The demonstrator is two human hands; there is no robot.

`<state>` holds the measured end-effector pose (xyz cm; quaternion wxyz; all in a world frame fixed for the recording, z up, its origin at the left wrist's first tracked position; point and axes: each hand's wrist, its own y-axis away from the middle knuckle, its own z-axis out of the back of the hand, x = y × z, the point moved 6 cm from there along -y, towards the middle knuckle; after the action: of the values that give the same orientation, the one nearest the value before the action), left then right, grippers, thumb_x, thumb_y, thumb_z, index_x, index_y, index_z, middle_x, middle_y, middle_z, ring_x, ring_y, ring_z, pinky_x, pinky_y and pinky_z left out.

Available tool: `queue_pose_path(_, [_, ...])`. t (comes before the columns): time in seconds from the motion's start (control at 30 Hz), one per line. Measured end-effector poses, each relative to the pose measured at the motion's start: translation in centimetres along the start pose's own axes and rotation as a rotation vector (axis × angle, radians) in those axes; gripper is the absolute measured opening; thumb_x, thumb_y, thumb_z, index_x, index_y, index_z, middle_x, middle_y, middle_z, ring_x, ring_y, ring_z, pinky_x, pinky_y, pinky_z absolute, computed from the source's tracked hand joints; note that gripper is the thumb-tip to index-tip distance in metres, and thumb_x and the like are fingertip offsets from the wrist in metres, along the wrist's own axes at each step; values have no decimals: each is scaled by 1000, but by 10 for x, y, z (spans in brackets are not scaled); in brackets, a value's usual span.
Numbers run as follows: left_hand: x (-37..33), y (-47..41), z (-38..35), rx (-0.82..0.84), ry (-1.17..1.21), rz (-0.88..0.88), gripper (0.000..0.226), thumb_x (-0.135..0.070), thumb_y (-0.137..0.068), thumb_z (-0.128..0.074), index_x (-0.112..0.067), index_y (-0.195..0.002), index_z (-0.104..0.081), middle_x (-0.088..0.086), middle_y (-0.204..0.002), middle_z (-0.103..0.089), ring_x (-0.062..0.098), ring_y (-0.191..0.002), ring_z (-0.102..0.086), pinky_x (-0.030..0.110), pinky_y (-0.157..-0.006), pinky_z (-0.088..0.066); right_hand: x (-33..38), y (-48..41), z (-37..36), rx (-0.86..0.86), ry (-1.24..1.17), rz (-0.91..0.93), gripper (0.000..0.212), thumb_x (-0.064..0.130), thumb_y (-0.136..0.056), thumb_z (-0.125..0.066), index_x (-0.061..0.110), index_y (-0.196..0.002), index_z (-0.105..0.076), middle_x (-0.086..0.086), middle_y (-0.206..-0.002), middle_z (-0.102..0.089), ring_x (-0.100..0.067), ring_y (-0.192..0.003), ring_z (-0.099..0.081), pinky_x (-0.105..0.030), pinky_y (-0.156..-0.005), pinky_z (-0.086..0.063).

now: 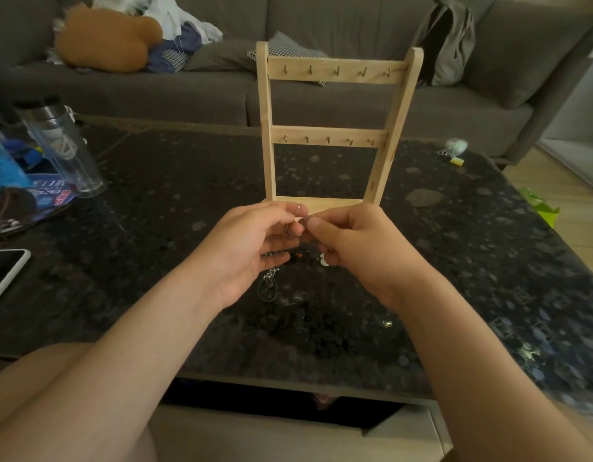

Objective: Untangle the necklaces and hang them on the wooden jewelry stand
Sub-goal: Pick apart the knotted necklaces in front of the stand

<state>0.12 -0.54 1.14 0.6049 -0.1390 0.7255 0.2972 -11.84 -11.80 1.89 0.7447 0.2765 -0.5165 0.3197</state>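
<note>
Both hands raised mid-desk, fingertips meeting: left hand (251, 248) and right hand (352, 248) each pinched a thin necklace chain (271, 273) (pendant dangling below); wooden stand (332, 135) upright just behind, hooks bare.

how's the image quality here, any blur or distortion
Head view: dim, soft light; wide-angle bending tilts the stand and curves the table edges; forearms smear at the bottom corners; the thin chain between left hand and right hand barely resolves.

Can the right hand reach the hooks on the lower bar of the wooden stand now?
Probably yes. The stand is just behind the right hand, nothing stands between, and the lower hooks are bare. But both hands pinch a thin chain.
</note>
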Motion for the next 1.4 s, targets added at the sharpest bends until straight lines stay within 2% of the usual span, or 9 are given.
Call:
queue_pose_path(0.13, [0, 0, -1, 29, -2, -5, 24, -18, -104, -59, -22, -109, -82, -1, -86, -72, 18, -95, -72, 45, -104, -52, -4, 0, -2, -2, -60, -39, 16, 27, -103, -72, 22, -94, -86, -10, -96, -80, -16, -78, -62, -30, -75, -57])
queue_pose_path(0.37, [2, -3, 2, 29, 122, 2, 27, -11, -98, -61, -22, -111, -83, 1, -102, -80, 18, -100, -75, 43, -107, -54, -5, 0, 1, -52, -88, -73, 18, 28, -102, -73, 16, -95, -83, -3, -92, -80, -11, -76, -62, -25, -73, -57])
queue_pose_path(0.5, [1, -5, 3, 33, 297, 27, 28, -6, -100, -63, -16, -121, -79, 6, -112, -83, 16, -96, -79, 39, -99, -57, -6, 0, 2, -57, -87, -87, 21, 29, -103, -71, 13, -95, -82, -13, -93, -79, -14, -74, -59, -30, -75, -57])
queue_pose_path(0.6, [2, -5, 2, 29, 345, 26, 28, -7, -101, -66, -14, -124, -79, 4, -108, -83, 12, -88, -80, 35, -94, -58, -9, -2, 2, -55, -108, -129, 19, 25, -105, -69, 10, -99, -80, -7, -90, -74, -14, -79, -62, -30, -77, -56])
queue_pose_path(0.77, [5, -7, 1, 15, 367, 34, 27, -5, -103, -64, -13, -124, -78, 8, -113, -83, 15, -94, -81, 33, -92, -59, -10, -3, -2, -25, -216, -192, 17, 20, -102, -66, 8, -102, -78, -7, -92, -74, -17, -89, -72, -31, -82, -58])
queue_pose_path(0.93, [7, -6, -3, 17, 295, 19, 25, -4, -101, -68, -15, -120, -80, 4, -111, -84, 11, -90, -80, 29, -84, -63, -12, -3, -9, -79, -369, -312, 14, 17, -101, -55, 10, -99, -67, -13, -95, -73, -33, -104, -77, -39, -85, -60])
queue_pose_path(1.07, [9, -7, 2, -22, 235, -2, 20, -11, -97, -74, -20, -111, -84, -2, -104, -84, 6, -81, -77, 29, -82, -63, -13, -4, -12, -94, -401, -334, 21, 20, -105, -51, 8, -109, -67, -11, -89, -71, -32, -99, -79, -38, -80, -61])
queue_pose_path(1.2, [6, -7, 7, -51, 159, -47, 21, -16, -100, -73, -21, -119, -82, -2, -112, -84, 12, -104, -80, 35, -98, -59, -11, -1, -10, -65, -341, -326, 21, 17, -103, -63, 2, -111, -75, -9, -85, -73, -20, -76, -72, -31, -71, -56])
queue_pose_path(1.4, [-2, -5, 11, -108, -3, -172, 20, -18, -102, -73, -26, -118, -82, -5, -109, -84, 13, -113, -76, 35, -102, -54, -12, -2, -6, -89, -155, -251, 10, 23, -97, -72, 16, -99, -79, 0, -85, -73, -14, -78, -59, -33, -72, -48])
